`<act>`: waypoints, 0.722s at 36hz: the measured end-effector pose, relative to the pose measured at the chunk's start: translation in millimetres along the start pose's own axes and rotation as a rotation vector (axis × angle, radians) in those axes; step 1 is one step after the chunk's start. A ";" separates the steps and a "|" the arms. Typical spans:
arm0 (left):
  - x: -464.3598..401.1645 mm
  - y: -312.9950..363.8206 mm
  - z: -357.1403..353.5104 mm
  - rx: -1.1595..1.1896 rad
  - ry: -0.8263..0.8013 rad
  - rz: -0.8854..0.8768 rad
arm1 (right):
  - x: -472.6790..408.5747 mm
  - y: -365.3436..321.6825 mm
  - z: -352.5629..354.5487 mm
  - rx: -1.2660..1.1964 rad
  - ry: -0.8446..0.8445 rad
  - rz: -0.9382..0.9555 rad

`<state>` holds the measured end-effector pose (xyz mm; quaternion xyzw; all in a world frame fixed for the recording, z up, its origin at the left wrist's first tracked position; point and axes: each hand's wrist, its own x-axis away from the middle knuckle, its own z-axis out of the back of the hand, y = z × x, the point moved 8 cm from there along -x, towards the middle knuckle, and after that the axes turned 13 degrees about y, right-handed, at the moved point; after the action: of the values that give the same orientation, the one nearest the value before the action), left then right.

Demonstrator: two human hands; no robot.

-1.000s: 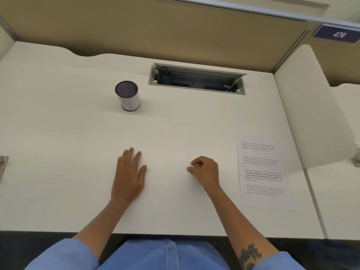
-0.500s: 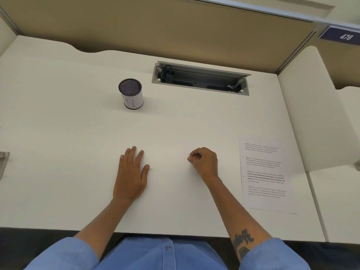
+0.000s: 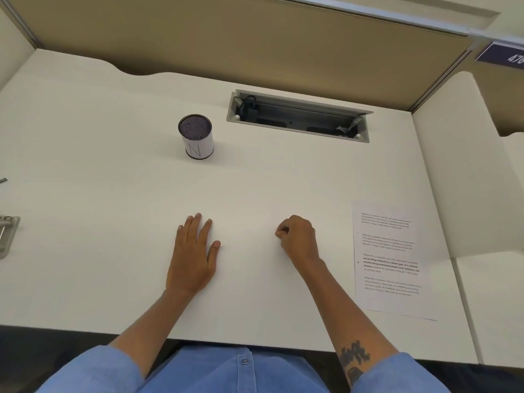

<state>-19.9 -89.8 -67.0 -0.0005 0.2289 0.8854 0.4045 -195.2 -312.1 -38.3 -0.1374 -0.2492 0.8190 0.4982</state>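
Note:
My left hand (image 3: 193,256) lies flat on the white desk (image 3: 113,222), palm down, fingers straight and slightly spread. My right hand (image 3: 299,238) rests on the desk to its right with the fingers curled into a loose fist; nothing shows inside it. A mesh pen cup (image 3: 196,136) with a white paper wrap marked "N" stands upright at the back left of the hands, well apart from them. A printed sheet of paper (image 3: 390,259) lies flat at the right of my right hand.
An open cable tray (image 3: 297,116) is set into the desk at the back. A tan partition (image 3: 226,38) closes the back, a white divider (image 3: 459,171) the right side. A metal clamp (image 3: 7,235) sits at the left edge.
Both hands stay where they were on the desk. The view has shifted a little, so the desk sits slightly lower and further right in the frame.

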 end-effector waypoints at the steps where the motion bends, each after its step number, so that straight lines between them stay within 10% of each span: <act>1: 0.1 -0.1 0.0 -0.003 0.001 -0.001 | 0.6 -2.0 -0.5 0.016 -0.002 0.027; 26: 0.3 0.0 0.9 0.001 0.008 0.000 | 16.8 -23.6 -18.3 0.322 -0.067 0.165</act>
<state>-20.0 -89.3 -66.2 -0.0040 0.2310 0.8854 0.4033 -176.7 -283.4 -40.4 -0.0485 -0.1193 0.8905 0.4363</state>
